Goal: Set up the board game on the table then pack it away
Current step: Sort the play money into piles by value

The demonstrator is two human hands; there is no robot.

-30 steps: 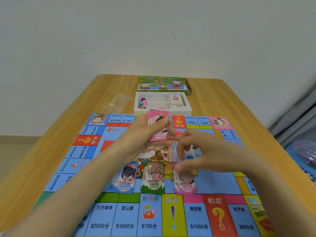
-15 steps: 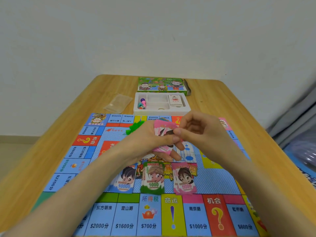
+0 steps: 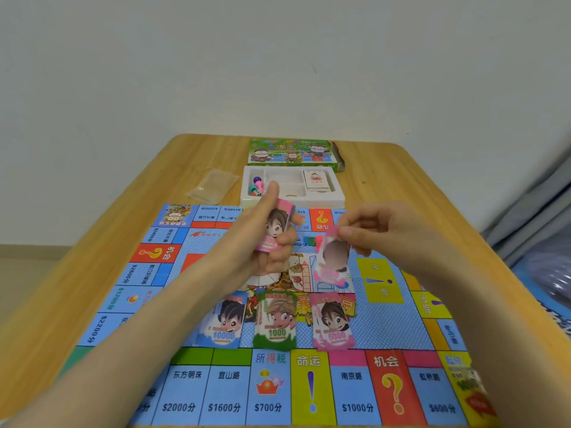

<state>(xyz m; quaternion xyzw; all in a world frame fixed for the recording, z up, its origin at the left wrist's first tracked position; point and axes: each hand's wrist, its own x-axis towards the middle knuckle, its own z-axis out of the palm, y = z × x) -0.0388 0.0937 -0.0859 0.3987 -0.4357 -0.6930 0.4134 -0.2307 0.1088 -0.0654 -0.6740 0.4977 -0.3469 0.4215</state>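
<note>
The colourful game board (image 3: 191,387) lies flat on the wooden table. Above its middle my left hand (image 3: 262,239) grips a stack of pink play-money notes (image 3: 276,227). To the right, my right hand (image 3: 380,230) pinches a single pink note (image 3: 332,261) by its top edge, and the note hangs blurred above the board. Three small piles lie side by side on the board nearer me: blue 10000 notes (image 3: 224,322), green 1000 notes (image 3: 275,319) and pink 5000 notes (image 3: 332,324).
Beyond the board stands a white box tray (image 3: 338,197) holding coloured pawns (image 3: 257,185) and a card deck (image 3: 318,180). The green box lid (image 3: 292,151) lies behind it. A clear plastic bag (image 3: 213,185) lies to the tray's left. Bedding shows at the right edge.
My right hand has drawn one pink note off the stack in my left hand and carried it right and down. My left hand has tilted its stack upright.
</note>
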